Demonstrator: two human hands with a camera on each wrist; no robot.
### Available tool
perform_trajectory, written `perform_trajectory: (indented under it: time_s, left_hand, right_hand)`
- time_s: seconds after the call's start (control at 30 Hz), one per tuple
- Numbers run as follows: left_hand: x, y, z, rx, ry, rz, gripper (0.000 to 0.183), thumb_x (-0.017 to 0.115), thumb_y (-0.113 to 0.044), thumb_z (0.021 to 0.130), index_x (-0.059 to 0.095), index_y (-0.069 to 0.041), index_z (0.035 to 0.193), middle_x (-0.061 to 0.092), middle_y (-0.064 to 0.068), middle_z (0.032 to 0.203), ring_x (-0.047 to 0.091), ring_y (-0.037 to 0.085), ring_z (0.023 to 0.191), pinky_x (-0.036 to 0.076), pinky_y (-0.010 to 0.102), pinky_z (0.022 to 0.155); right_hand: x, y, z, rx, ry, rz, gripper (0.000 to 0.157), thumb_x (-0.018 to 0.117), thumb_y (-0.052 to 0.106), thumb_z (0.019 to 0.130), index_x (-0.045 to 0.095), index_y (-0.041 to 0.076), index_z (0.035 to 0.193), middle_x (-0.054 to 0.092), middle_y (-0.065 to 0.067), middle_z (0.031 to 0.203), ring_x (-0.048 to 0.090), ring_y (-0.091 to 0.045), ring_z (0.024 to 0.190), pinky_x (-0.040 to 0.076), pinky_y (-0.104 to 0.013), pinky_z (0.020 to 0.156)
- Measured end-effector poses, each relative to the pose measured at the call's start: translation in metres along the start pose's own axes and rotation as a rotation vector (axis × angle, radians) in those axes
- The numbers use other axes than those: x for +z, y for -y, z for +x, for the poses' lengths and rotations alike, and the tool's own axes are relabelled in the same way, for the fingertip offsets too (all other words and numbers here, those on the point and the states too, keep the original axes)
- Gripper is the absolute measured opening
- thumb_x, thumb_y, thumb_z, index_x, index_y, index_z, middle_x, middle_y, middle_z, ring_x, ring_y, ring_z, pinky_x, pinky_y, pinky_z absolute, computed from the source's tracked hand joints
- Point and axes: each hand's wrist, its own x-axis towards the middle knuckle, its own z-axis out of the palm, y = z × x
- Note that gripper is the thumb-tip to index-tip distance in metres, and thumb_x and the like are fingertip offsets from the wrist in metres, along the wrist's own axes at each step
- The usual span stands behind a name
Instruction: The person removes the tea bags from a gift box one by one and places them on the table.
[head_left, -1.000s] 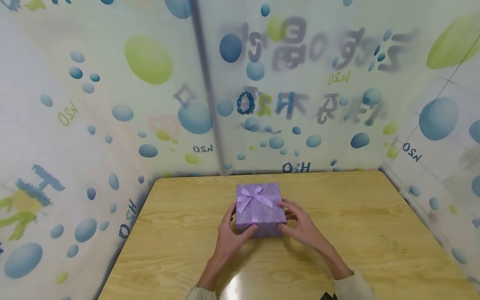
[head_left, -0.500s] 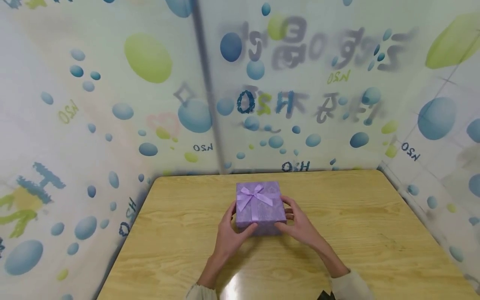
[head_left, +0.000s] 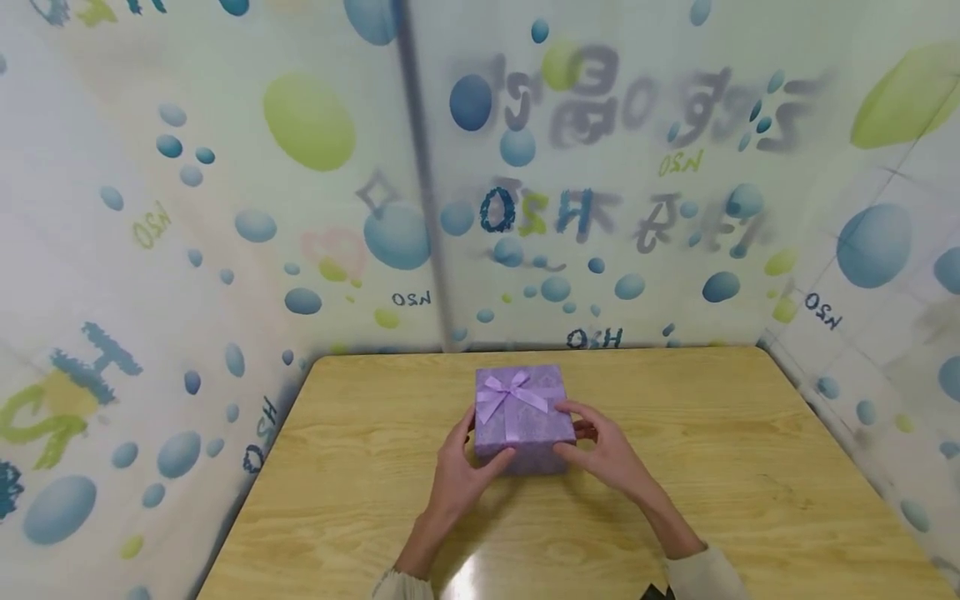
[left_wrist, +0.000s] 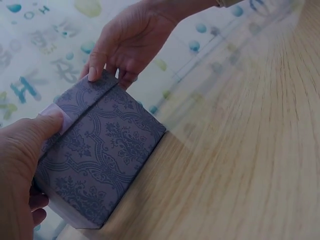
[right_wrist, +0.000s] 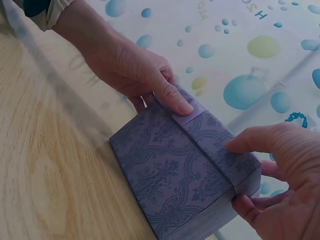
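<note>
A purple patterned gift box (head_left: pixel 542 427) sits on the wooden table, with a lilac ribbon bow (head_left: pixel 514 390) on its lid. My left hand (head_left: pixel 456 475) grips the left side, fingers along the side wall and thumb on the front of the lid. From the right, my right hand (head_left: pixel 611 457) holds the lid's near corner; its thumb is on the front and its index fingertip at the top edge. In the right wrist view, fingers of the right hand (right_wrist: pixel 295 172) curl at the seam below the lid (right_wrist: pixel 212 131). The lid looks seated on the box.
The wooden table (head_left: pixel 360 467) reaches back to a wall sheet (head_left: pixel 600 167) with blue and green dots and mirrored lettering. Similar printed sheets rise along both sides. A small black object (head_left: pixel 657 592) shows by the right sleeve at the bottom edge.
The right index finger slipped down off the lid's top to the side, then came back onto the top edge. The left hand keeps its hold, and the box stays in place.
</note>
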Motion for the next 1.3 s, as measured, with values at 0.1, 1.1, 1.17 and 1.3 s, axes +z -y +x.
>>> perform_trajectory:
  time_s: [0.1,1.1,1.17,1.3]
  left_hand:
    - [-0.002,-0.003,0.002,0.004,-0.002,0.000,0.093,0.088,-0.046,0.083,0.045,-0.015,0.159,0.057,0.003,0.151,0.055,0.023,0.135,0.044,0.053,0.112]
    - [-0.067,-0.015,0.002,0.043,-0.031,0.096,0.098,0.086,-0.042,0.087,0.032,-0.017,0.165,0.044,0.005,0.162,0.044,0.026,0.147,0.038,0.051,0.119]
    - [-0.072,-0.012,-0.001,0.060,-0.040,0.091,0.098,0.086,-0.039,0.088,0.032,-0.015,0.165,0.044,0.006,0.162,0.045,0.027,0.147,0.038,0.051,0.118]
    - [-0.082,-0.005,-0.006,0.077,-0.077,0.107,0.099,0.089,-0.032,0.086,0.032,-0.010,0.164,0.045,0.010,0.161,0.045,0.029,0.146,0.037,0.050,0.119]
  right_hand:
    - [-0.001,0.004,0.002,-0.014,-0.005,0.001,0.059,0.082,0.014,0.092,0.059,0.008,0.145,0.060,-0.019,0.141,0.065,-0.028,0.109,0.056,-0.040,0.094]
    - [0.040,0.055,0.026,-0.204,-0.005,-0.072,0.055,0.080,0.009,0.092,0.060,0.005,0.143,0.059,-0.018,0.144,0.065,-0.029,0.108,0.058,-0.039,0.092]
    - [0.047,0.056,0.027,-0.213,0.003,-0.055,0.055,0.081,0.008,0.091,0.060,0.004,0.142,0.057,-0.019,0.147,0.065,-0.031,0.109,0.058,-0.041,0.092]
    - [0.061,0.060,0.030,-0.232,0.016,-0.036,0.055,0.081,0.007,0.090,0.060,0.002,0.141,0.054,-0.022,0.149,0.066,-0.033,0.109,0.059,-0.044,0.092]
